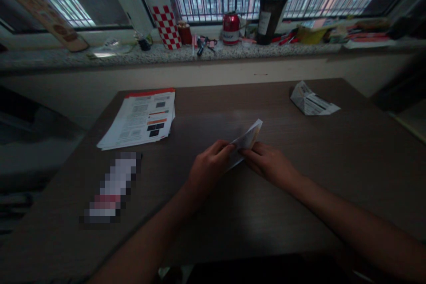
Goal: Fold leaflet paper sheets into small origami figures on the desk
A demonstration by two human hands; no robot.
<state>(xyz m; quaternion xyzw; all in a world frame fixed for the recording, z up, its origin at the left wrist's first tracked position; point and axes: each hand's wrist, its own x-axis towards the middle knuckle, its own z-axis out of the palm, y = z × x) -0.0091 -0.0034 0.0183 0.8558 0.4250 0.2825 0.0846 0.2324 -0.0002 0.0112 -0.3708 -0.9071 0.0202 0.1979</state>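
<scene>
A folded piece of white paper (248,139) is in the middle of the brown table (226,217), and two hands have it. The left hand (211,159) is mostly closed, with the thumb and fingers pinching the paper's left side. The right hand (269,162) is curled too, and it pinches the paper from the right. The two hands are near each other, and the paper's tip sticks up past them, leaning to the far right. I can't tell how all the fingers bend underneath.

On the far left of the table is a pile of printed sheets (143,117) with a red strip along the far edge. Nearer, on the left, lies a long thing (113,188) that is all blurry squares. On the far right sits another folded paper (313,102) with print on it.

Past the table is a speckled ledge (239,52). A bottle with red and white checks (164,22), a red can (230,29) and a dark bottle (270,20) stand there.
</scene>
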